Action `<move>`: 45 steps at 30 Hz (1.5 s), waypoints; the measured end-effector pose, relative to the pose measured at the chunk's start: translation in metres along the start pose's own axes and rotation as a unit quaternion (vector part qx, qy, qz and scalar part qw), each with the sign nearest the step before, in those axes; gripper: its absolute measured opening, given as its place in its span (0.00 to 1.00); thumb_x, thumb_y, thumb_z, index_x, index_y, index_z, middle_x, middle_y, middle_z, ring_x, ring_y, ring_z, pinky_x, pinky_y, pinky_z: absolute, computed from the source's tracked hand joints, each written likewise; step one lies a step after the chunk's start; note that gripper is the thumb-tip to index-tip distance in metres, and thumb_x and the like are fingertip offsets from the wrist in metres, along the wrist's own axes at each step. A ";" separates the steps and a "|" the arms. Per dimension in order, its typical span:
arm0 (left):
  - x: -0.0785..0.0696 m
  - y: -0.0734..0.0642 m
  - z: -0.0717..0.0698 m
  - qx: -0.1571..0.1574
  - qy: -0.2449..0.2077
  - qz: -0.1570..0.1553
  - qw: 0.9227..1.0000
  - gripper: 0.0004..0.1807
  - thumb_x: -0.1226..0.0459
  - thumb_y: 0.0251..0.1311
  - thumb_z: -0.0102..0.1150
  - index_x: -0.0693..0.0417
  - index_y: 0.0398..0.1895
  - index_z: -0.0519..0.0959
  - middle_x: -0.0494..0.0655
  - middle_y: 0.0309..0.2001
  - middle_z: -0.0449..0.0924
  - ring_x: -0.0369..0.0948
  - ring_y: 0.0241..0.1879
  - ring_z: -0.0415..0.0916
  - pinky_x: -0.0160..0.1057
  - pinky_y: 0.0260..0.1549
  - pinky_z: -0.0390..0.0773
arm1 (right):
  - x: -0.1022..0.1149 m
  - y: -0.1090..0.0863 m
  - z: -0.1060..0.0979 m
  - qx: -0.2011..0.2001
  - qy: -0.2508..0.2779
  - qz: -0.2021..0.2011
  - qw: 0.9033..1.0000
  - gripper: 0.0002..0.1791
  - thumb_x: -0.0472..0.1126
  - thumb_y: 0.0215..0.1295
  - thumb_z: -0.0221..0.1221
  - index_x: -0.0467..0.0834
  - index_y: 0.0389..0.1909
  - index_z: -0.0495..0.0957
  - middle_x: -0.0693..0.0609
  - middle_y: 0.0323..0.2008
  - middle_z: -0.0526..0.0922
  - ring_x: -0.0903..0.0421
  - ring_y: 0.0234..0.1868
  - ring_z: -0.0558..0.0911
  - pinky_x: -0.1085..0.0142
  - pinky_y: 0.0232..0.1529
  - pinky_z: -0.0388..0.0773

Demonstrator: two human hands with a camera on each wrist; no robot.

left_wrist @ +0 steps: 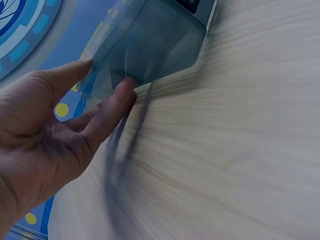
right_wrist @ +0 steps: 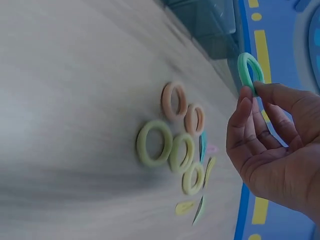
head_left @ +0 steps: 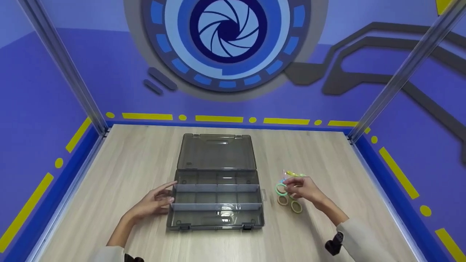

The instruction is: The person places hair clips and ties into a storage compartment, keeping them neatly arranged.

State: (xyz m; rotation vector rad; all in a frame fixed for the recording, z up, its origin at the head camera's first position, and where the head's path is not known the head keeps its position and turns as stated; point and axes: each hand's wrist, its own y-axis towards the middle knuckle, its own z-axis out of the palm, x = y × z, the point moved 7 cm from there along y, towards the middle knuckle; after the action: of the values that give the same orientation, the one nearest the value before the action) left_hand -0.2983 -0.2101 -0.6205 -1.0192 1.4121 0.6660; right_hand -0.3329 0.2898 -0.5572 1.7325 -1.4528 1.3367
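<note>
A smoky clear plastic divider box (head_left: 196, 218) lies on the table with its lid (head_left: 218, 151) folded back. White strips part it into rows. My left hand (head_left: 149, 204) is at the box's left side, fingers loosely bent; in the left wrist view its fingertips touch the wall (left_wrist: 155, 42). Between thumb and fingers, my right hand (right_wrist: 280, 150) pinches a mint-green hair tie (right_wrist: 244, 72), held above the table to the right of the box. Below it lie orange hair ties (right_wrist: 165, 104) and yellow-green hair ties (right_wrist: 141, 146).
Hair clips lie beyond the hair ties, among them a yellow clip (right_wrist: 184, 208) and a pale green clip (right_wrist: 198, 211). Two latches, one of them a front latch (head_left: 185, 226), stick out at the box's near edge. Blue-purple panels (head_left: 109, 72) wall the table in.
</note>
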 end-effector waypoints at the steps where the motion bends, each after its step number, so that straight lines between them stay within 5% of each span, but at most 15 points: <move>1: 0.001 0.000 0.000 0.000 -0.001 0.000 1.000 0.38 0.61 0.75 0.56 0.55 0.82 0.52 0.74 0.69 0.58 0.61 0.65 0.72 0.54 0.55 0.83 | 0.002 0.002 0.004 0.003 0.001 0.000 1.000 0.19 0.37 0.70 0.63 0.27 0.55 0.78 0.48 0.40 0.88 0.61 0.38 0.86 0.67 0.37 0.83; 10: 0.001 0.002 0.003 0.003 -0.010 0.001 1.000 0.38 0.60 0.74 0.57 0.57 0.81 0.53 0.72 0.68 0.61 0.51 0.61 0.75 0.47 0.53 0.84 | 0.021 0.013 0.041 0.037 0.071 -0.002 0.997 0.18 0.33 0.69 0.62 0.25 0.54 0.76 0.52 0.37 0.88 0.60 0.36 0.86 0.70 0.31 0.81; 17: -0.002 0.002 -0.002 -0.005 -0.003 -0.004 1.000 0.37 0.60 0.75 0.56 0.56 0.81 0.53 0.73 0.70 0.59 0.55 0.63 0.74 0.52 0.54 0.83 | 0.041 0.024 0.073 0.060 0.047 -0.006 0.997 0.19 0.38 0.68 0.66 0.30 0.53 0.80 0.49 0.38 0.89 0.60 0.36 0.85 0.67 0.37 0.83; 27: 0.000 0.001 -0.001 -0.014 0.000 -0.008 1.000 0.37 0.60 0.75 0.56 0.55 0.81 0.54 0.74 0.70 0.59 0.56 0.63 0.74 0.53 0.55 0.83 | 0.051 0.038 0.099 0.082 0.041 -0.023 0.996 0.14 0.35 0.67 0.65 0.31 0.49 0.81 0.55 0.33 0.84 0.62 0.29 0.76 0.70 0.30 0.72; 38: 0.000 0.000 0.001 -0.018 0.001 -0.007 1.000 0.37 0.61 0.75 0.55 0.56 0.81 0.53 0.76 0.71 0.58 0.62 0.65 0.72 0.57 0.57 0.81 | 0.053 0.052 0.122 0.085 0.066 -0.015 0.994 0.13 0.32 0.67 0.64 0.31 0.50 0.82 0.52 0.36 0.88 0.60 0.33 0.85 0.68 0.36 0.85; 45: 0.000 0.000 0.000 -0.024 -0.009 -0.022 0.999 0.36 0.61 0.75 0.55 0.54 0.81 0.54 0.73 0.71 0.59 0.55 0.62 0.76 0.54 0.56 0.82 | 0.057 0.061 0.134 0.093 0.084 -0.020 0.992 0.14 0.29 0.67 0.63 0.28 0.52 0.80 0.47 0.37 0.89 0.61 0.31 0.84 0.68 0.35 0.84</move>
State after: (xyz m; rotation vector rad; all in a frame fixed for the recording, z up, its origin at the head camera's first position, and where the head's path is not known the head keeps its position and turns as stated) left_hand -0.2989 -0.2102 -0.6206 -1.0763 1.3610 0.6770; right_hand -0.3451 0.1330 -0.5695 1.7041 -1.2293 1.5980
